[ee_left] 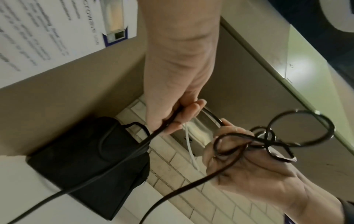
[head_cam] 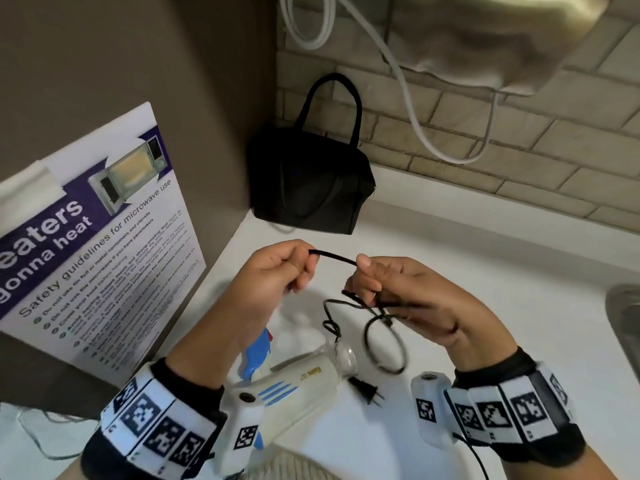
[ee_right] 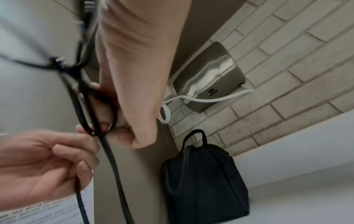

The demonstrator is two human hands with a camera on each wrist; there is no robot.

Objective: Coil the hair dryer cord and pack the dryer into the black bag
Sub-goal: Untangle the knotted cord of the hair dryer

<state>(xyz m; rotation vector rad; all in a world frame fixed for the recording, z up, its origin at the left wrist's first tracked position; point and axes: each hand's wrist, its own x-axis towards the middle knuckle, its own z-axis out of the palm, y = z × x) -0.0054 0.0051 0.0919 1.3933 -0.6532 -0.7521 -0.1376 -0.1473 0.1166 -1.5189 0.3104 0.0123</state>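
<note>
A white and blue hair dryer (head_cam: 298,379) lies on the white counter (head_cam: 485,289), near my wrists. Its black cord (head_cam: 332,257) stretches between my two raised hands. My left hand (head_cam: 277,271) pinches one stretch of it. My right hand (head_cam: 388,289) grips several small loops (head_cam: 384,341) that hang below it, also seen as loops (ee_left: 298,128) in the left wrist view. The plug (head_cam: 367,389) rests on the counter beside the dryer's nozzle. The black bag (head_cam: 308,181) stands upright in the back corner, beyond both hands; I cannot tell whether its top is open.
A microwave safety poster (head_cam: 100,237) leans on the brown side wall at left. A metal hand dryer (ee_right: 208,78) with a white cable (head_cam: 408,98) hangs on the tiled wall above the counter. A sink edge (head_cam: 623,323) shows at right.
</note>
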